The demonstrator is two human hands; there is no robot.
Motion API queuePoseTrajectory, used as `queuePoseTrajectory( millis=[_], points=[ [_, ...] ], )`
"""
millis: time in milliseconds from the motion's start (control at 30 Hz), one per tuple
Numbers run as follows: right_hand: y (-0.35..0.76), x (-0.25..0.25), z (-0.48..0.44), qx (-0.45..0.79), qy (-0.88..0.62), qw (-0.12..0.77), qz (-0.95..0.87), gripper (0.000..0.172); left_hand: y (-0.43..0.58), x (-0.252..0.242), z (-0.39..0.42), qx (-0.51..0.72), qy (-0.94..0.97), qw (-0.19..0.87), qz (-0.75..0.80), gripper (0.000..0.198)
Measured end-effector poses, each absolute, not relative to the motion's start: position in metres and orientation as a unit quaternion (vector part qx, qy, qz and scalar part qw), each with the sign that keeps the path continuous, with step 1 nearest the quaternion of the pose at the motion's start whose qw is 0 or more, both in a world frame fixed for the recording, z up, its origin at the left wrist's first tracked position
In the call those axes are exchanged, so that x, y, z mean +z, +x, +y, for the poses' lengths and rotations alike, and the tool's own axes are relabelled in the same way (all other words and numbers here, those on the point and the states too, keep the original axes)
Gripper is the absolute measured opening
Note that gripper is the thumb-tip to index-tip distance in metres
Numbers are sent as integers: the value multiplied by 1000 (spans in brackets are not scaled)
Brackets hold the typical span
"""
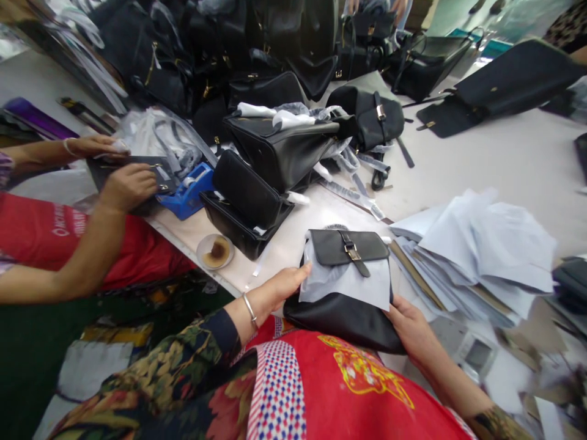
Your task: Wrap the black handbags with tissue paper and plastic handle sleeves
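Observation:
A small black handbag (348,315) with a buckled flap rests at the table's front edge, against my red apron. Between its flap and its front lies a sheet of white tissue paper (362,284). My left hand (287,286) grips the bag's left side, thumb on the paper and fingers hidden behind. At the lower right side my right hand (408,321) is closed on the bag, its fingers partly out of sight. The gold buckle (352,251) on the flap strap faces up toward me.
Stacked white paper sheets (486,244) lie to the right. Black bags (275,146) pile up ahead, beside a blue tape dispenser (187,189) and a small round dish (215,251). On the left, a co-worker's hands (131,183) handle a black item.

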State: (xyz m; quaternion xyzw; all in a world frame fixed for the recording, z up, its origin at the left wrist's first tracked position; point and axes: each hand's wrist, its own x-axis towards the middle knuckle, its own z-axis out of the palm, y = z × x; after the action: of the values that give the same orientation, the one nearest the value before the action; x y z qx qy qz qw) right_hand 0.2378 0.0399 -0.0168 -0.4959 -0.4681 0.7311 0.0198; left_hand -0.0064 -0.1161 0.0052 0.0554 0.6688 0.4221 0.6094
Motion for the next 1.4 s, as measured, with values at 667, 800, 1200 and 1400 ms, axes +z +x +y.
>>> queuePoseTrajectory(
  millis=[667,800,1200,1400],
  points=[
    [242,-26,53,652,-508,-59,-559,45,-33,-28,-105,434,25,536,724,16],
    [231,-25,54,701,-498,-30,-509,45,-31,-41,-113,438,105,512,732,21],
    [203,-1,93,221,-438,21,-871,40,-30,-39,-107,420,84,525,736,17],
    [171,6,84,165,-425,-92,-885,42,-31,-28,-100,370,132,479,785,20]
  ],
)
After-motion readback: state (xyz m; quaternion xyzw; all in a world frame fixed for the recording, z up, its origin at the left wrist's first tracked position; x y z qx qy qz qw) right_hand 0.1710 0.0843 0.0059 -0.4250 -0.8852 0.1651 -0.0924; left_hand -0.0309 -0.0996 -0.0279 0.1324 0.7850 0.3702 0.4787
